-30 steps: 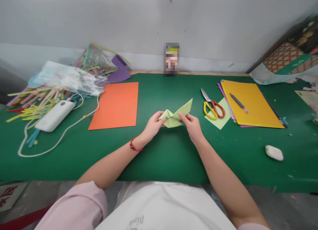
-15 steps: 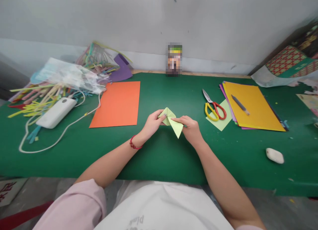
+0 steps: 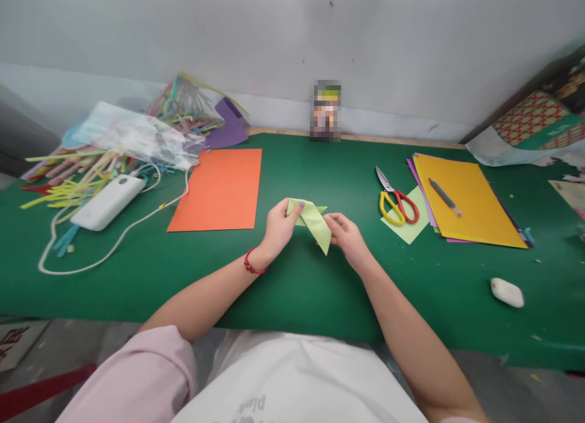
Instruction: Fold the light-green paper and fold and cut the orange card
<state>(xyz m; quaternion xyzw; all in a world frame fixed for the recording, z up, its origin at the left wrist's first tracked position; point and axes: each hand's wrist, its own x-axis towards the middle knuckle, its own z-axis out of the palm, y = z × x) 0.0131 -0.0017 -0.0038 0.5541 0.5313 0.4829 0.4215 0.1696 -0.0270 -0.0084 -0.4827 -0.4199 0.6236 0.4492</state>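
A light green folded paper [image 3: 315, 220] is held just above the green table [image 3: 292, 277] in the middle of the view. My left hand [image 3: 278, 228] pinches its left end, thumb on top. My right hand [image 3: 347, 235] grips its right side with the fingers closed. One pointed flap of the paper hangs down toward me between the two hands. A red bead bracelet circles my left wrist.
An orange sheet [image 3: 222, 190] lies left of the hands. Scissors with a red and a yellow handle [image 3: 395, 197] rest on a green scrap, beside a stack of coloured paper [image 3: 466, 199] with a pencil [image 3: 444, 196]. At far left lie paper strips, a plastic bag, a white power bank [image 3: 108, 201] and its cable. A small white case [image 3: 507, 292] sits at right.
The long flap that pointed up and to the right has been folded down toward me. Both hands stayed on the paper and shifted slightly.
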